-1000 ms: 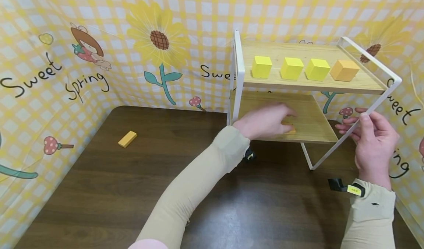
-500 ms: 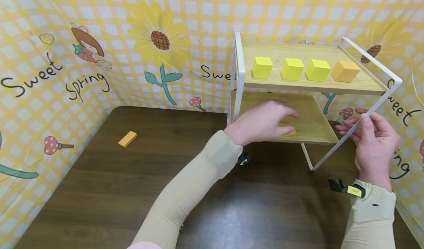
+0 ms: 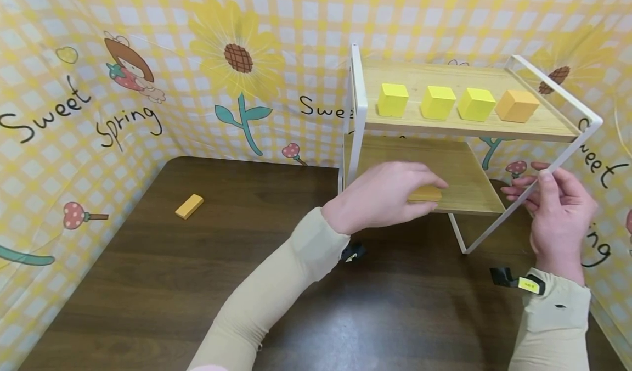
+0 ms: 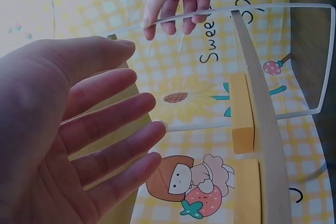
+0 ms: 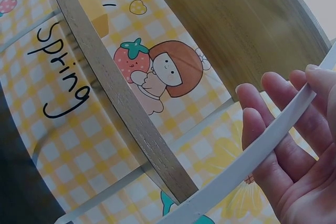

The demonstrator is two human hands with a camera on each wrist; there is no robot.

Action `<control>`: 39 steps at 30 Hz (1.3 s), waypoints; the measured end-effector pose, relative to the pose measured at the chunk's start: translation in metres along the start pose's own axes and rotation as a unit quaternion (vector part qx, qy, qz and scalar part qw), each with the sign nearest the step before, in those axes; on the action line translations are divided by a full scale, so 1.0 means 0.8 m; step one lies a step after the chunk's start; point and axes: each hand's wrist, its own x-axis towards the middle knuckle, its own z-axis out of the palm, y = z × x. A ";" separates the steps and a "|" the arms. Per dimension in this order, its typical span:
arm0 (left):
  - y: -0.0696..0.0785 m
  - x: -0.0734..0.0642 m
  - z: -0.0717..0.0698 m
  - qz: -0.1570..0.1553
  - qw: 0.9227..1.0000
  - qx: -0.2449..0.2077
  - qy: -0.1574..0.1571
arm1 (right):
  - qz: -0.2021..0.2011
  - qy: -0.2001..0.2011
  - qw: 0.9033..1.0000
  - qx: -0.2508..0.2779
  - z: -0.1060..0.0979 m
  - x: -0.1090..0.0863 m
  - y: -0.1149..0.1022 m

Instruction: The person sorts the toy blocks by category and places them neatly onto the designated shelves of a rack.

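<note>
A two-tier rack with wooden boards and a white metal frame [image 3: 481,236] stands at the right of the table. My left hand [image 3: 382,195] is at the front of its lower board [image 3: 459,162], thumb and fingers spread, nothing in its grasp. Two flat orange blocks lie on that board in the left wrist view, one block [image 4: 241,111] behind the other block [image 4: 247,192]; in the head view an orange block [image 3: 425,194] shows between thumb and fingers. My right hand [image 3: 563,217] holds the slanted right side bar [image 5: 283,119], thumb on one side and fingers behind.
On the upper board [image 3: 419,74] stand three yellow cubes [image 3: 438,103] in a row and an orange cube [image 3: 517,106] at their right. Another flat orange block [image 3: 190,206] lies on the dark table [image 3: 237,250] to the left. A checked cloth [image 3: 296,41] surrounds the table.
My left hand has drawn back left and toward me from over the lower board, leaving more of the orange block visible. The right hand keeps its place on the bar.
</note>
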 end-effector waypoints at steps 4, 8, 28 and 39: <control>0.003 -0.012 0.000 0.011 1.000 0.008 0.003 | -0.001 -0.002 1.000 0.007 -0.001 0.000 0.001; 0.003 -0.021 0.002 0.033 0.999 0.015 0.010 | -0.001 0.000 1.000 0.006 -0.001 0.001 0.002; 0.004 -0.054 0.012 0.055 0.998 0.007 0.012 | -0.003 -0.001 1.000 0.005 -0.002 0.000 0.001; 0.002 -0.083 0.009 0.057 0.998 -0.006 0.038 | -0.005 -0.008 1.000 0.015 -0.002 0.000 0.002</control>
